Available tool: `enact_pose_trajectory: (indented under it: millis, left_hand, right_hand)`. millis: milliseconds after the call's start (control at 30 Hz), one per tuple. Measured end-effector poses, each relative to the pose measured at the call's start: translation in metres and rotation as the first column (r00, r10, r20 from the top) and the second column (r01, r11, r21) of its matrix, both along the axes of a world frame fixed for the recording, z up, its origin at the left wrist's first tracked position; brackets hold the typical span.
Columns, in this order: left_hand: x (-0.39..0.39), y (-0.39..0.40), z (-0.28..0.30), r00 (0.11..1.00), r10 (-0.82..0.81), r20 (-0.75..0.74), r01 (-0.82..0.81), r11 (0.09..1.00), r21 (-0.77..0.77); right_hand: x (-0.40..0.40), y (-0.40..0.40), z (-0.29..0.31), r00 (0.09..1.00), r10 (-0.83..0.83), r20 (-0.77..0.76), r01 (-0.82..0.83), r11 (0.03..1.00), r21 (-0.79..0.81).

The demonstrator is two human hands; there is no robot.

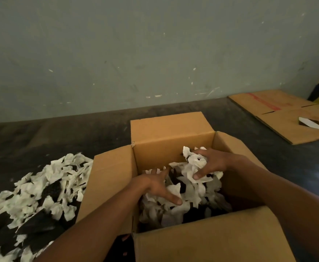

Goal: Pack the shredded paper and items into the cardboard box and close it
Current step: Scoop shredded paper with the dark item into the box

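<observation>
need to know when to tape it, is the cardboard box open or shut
Open: the cardboard box has all its flaps standing up or folded outward, and both hands reach into the shredded paper inside it.

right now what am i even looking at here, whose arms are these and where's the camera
This is one picture from a camera worn on a person's head, looking down at their own bare arms. No machine is involved. Both hands reach into an open cardboard box on a dark floor. The right hand is closed on a clump of white shredded paper; the left hand is spread open over the paper already in the box. More shredded paper lies in a pile on the floor to the left. A flattened cardboard sheet lies further back on the right.
</observation>
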State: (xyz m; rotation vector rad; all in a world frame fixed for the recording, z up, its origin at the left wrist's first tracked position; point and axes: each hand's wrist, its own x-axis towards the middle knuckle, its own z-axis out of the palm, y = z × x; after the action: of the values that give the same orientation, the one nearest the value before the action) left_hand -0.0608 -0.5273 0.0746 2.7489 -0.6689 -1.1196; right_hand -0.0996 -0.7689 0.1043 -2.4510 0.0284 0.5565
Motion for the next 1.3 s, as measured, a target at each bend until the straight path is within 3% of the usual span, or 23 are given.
enact_pose_trajectory:
  millis: [133,300,367,467,533,633,700,800,900,1000,1067,1133,1200,1300]
  left_hand:
    - [-0.002,-0.004,-0.011,0.995,-0.043,0.085,0.036,0.996,0.081]
    - [-0.003,-0.01,-0.015,0.991,-0.046,0.123,0.058,0.994,-0.097]
    - [-0.004,-0.011,-0.021,0.996,-0.028,0.084,0.037,0.993,-0.114]
    - [-0.007,-0.009,-0.033,0.997,-0.081,-0.005,0.08,0.997,-0.009]
    - [-0.011,-0.01,-0.037,0.984,-0.144,-0.101,0.152,0.985,0.075]
    - [-0.013,-0.012,-0.037,0.978,-0.158,-0.138,0.171,0.981,0.089]
    - [-0.012,-0.012,-0.037,0.992,-0.109,-0.057,0.111,0.993,0.03]
    - [-0.012,-0.012,-0.045,0.998,-0.003,0.061,0.005,0.999,-0.034]
    - [-0.012,-0.012,-0.058,0.998,0.056,-0.026,-0.059,0.994,-0.093]
    - [-0.005,-0.013,-0.067,0.989,0.123,-0.083,-0.142,0.948,-0.283]
    - [0.002,-0.016,-0.064,0.98,0.189,-0.06,-0.197,0.895,-0.401]
    - [0.008,-0.019,-0.061,0.976,0.218,0.013,-0.185,0.857,-0.481]
    - [0.008,-0.023,-0.06,0.982,0.177,0.065,-0.119,0.849,-0.514]
    - [0.009,-0.028,-0.071,0.992,0.04,0.118,0.003,0.937,-0.349]
  right_hand:
    - [-0.002,-0.008,-0.007,1.0,0.009,0.019,-0.006,0.987,-0.159]
    - [-0.003,-0.008,-0.013,0.999,0.046,0.015,-0.041,0.977,-0.21]
    - [-0.003,-0.009,-0.018,0.995,0.064,-0.075,-0.084,0.953,-0.291]
    - [-0.003,-0.003,-0.024,0.925,0.12,-0.36,-0.257,0.896,-0.363]
    - [-0.005,0.006,-0.023,0.886,0.161,-0.435,-0.336,0.869,-0.363]
    - [0.0,0.011,-0.029,0.95,0.113,-0.29,-0.205,0.929,-0.309]
    - [0.002,0.009,-0.044,0.981,0.048,-0.187,-0.105,0.945,-0.311]
    - [-0.006,0.005,-0.074,0.959,0.055,-0.279,-0.163,0.911,-0.38]
    - [-0.016,0.003,-0.074,0.917,0.073,-0.391,-0.195,0.939,-0.283]
    - [-0.005,-0.007,-0.068,0.979,-0.071,-0.189,0.067,0.997,-0.027]
    - [0.006,-0.012,-0.065,0.968,-0.236,-0.086,0.246,0.958,0.148]
    - [0.015,-0.007,-0.061,0.965,-0.245,-0.09,0.259,0.943,0.211]
    - [0.025,-0.003,-0.067,0.985,-0.132,-0.112,0.147,0.98,0.133]
    - [0.037,-0.001,-0.088,0.984,0.045,-0.174,-0.09,0.961,-0.261]
